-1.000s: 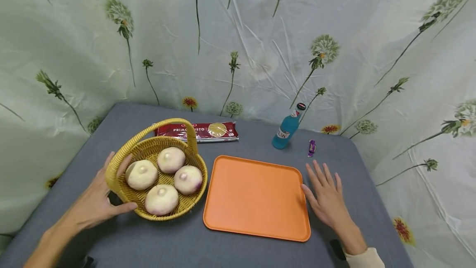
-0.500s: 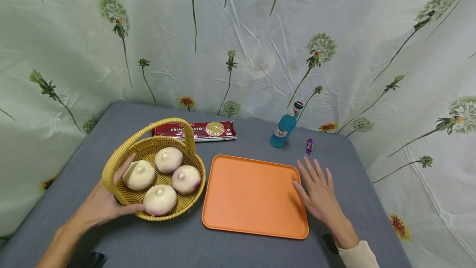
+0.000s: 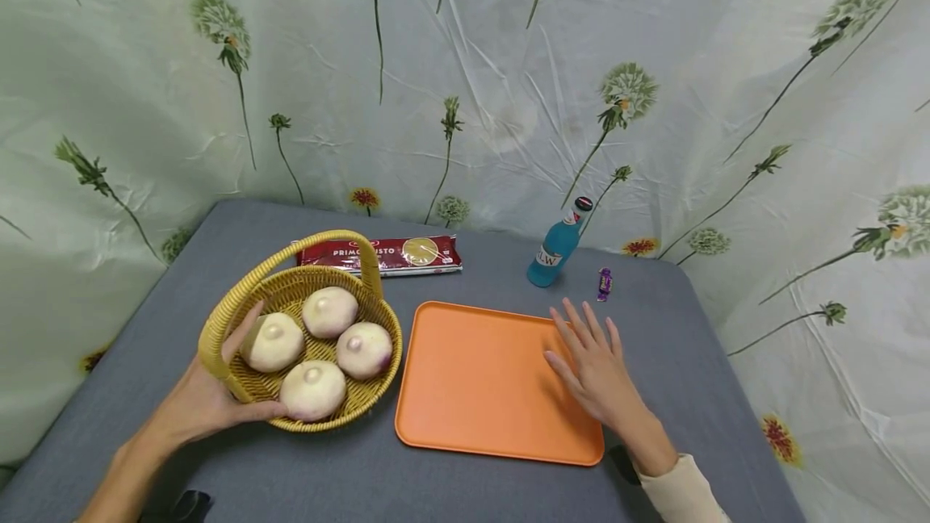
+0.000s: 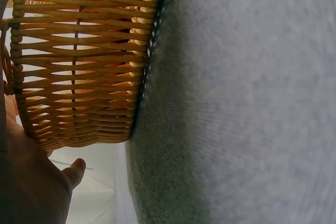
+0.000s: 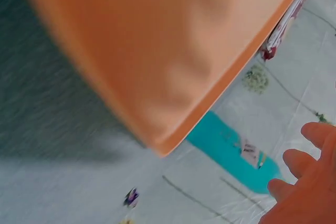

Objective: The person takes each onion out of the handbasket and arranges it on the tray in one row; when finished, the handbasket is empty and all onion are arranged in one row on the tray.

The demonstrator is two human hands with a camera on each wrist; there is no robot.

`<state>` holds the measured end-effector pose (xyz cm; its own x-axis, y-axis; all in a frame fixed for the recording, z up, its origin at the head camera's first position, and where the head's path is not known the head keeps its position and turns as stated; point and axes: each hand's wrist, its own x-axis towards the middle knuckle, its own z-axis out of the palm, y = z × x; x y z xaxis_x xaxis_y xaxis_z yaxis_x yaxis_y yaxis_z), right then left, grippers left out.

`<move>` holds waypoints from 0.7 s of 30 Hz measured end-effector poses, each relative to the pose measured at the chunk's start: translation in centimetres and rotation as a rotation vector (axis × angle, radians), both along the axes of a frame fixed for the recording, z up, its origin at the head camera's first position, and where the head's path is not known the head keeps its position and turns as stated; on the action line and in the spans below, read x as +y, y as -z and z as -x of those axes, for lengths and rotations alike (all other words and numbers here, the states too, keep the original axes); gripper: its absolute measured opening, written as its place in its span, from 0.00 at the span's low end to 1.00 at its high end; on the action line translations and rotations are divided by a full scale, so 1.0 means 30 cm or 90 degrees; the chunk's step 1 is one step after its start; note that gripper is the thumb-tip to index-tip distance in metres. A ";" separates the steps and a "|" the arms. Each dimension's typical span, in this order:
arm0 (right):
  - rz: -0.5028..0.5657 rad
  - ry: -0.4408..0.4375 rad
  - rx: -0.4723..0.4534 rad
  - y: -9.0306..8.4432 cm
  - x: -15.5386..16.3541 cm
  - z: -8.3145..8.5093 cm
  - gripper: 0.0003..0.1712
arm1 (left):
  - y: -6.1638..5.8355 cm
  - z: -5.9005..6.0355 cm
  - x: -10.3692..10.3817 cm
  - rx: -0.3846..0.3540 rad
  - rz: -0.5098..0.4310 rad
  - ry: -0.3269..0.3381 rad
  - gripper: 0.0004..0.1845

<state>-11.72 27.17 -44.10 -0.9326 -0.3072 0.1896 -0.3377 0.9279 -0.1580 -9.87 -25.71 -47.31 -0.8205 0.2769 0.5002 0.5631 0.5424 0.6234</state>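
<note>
Basket [image 3: 305, 329] first: in the head view it sits near the table's [image 3: 465, 491] left edge, holding 4 buns [image 3: 312, 390], with the tray [image 3: 479, 378] just beside it on the right. Your left hand [image 3: 207, 402] cups the basket's near-left wall, thumb along the front of the wall and fingers up by the handle [image 3: 291, 265]. Your right hand [image 3: 592, 370] is spread flat, fingers straight, over the tray's right side, holding nothing. A packet [image 3: 381, 255], a bottle [image 3: 555, 248] and a sweet [image 3: 604, 284] lie toward the far edge.

Left wrist view: the woven basket [image 4: 79, 56] stands on the grey table [image 4: 247, 103], your left hand [image 4: 31, 182] against its wall; the thumb shows, the fingers do not.

Right wrist view: the tray [image 5: 157, 51] is blurred, the bottle [image 5: 236, 156] beyond its corner, and your right hand's fingertips [image 5: 294, 158] are straight and free.

I judge you are at the bracing step, basket steadied and tray ready. The next move calls for your right hand to cross the tray to a bun and close gently, since they look soft.
</note>
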 end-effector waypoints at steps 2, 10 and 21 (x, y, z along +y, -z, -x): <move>0.003 -0.008 -0.008 0.000 -0.018 0.004 0.38 | 0.004 0.002 -0.002 0.012 0.002 0.000 0.76; 0.011 -0.049 -0.023 0.000 -0.094 0.014 0.37 | 0.011 0.009 -0.020 0.051 0.032 0.002 0.76; 0.013 -0.094 -0.015 -0.023 -0.172 0.034 0.37 | -0.001 0.009 -0.017 0.038 0.036 0.011 0.78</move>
